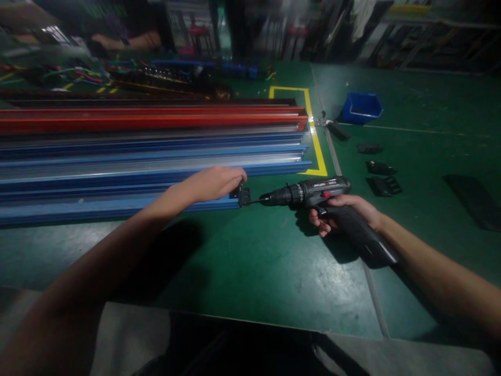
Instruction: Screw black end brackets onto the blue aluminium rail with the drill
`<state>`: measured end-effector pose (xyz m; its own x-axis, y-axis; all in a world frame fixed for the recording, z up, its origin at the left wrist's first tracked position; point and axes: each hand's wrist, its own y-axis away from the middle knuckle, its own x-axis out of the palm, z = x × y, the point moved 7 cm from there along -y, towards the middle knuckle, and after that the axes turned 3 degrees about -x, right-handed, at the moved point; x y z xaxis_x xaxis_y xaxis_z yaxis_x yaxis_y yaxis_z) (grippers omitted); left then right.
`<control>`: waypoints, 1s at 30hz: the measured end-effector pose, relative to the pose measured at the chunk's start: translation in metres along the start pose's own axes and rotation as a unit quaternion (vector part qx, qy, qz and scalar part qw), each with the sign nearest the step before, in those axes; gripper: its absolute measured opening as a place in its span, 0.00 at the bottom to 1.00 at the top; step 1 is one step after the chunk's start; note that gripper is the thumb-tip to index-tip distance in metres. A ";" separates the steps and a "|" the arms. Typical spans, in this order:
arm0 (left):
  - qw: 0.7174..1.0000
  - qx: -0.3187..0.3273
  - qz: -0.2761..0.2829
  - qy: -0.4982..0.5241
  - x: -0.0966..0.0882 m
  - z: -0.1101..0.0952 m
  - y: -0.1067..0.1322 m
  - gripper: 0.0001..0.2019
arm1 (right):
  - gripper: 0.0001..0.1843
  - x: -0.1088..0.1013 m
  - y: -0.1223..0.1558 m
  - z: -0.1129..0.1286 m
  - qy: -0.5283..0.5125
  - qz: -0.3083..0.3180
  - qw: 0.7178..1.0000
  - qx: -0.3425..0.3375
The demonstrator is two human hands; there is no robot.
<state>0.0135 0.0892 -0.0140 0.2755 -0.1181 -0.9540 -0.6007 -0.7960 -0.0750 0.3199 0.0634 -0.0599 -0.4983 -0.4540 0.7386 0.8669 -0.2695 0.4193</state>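
My right hand (344, 210) grips a black cordless drill (313, 192), held level with its bit pointing left. The bit tip meets a small black end bracket (243, 195) at the end of the nearest blue rail (117, 206). My left hand (217, 183) rests on that rail's end, fingers curled over the top of the bracket and holding it against the rail. Both lie on a green floor mat (254, 261).
A stack of long blue rails (156, 156) and red rails (156, 119) runs left behind the near rail. A blue bin (360, 107) and several black plastic parts (381, 175) lie to the right. Yellow floor tape (315, 141) marks the mat. Another person's arm (129, 40) shows at far left.
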 end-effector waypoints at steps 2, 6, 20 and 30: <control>1.000 0.007 0.000 -0.003 0.000 -0.001 0.000 0.18 | 0.21 -0.001 0.000 0.000 0.001 0.001 1.000 0.001; 1.000 0.013 -0.003 -0.004 -0.001 -0.003 0.001 0.18 | 0.21 -0.001 0.000 0.000 -0.002 0.007 1.000 0.004; 1.000 0.015 0.003 0.002 -0.002 -0.004 0.000 0.18 | 0.24 -0.003 0.000 -0.002 -0.040 0.047 0.998 0.013; 1.000 0.008 0.013 0.009 -0.003 -0.005 0.000 0.17 | 0.24 -0.006 0.001 -0.002 -0.045 0.059 0.997 0.015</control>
<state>0.0166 0.0864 -0.0101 0.2729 -0.1505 -0.9502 -0.6198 -0.7829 -0.0540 0.3237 0.0646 -0.0653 -0.3920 -0.4030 0.8270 0.9197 -0.1924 0.3422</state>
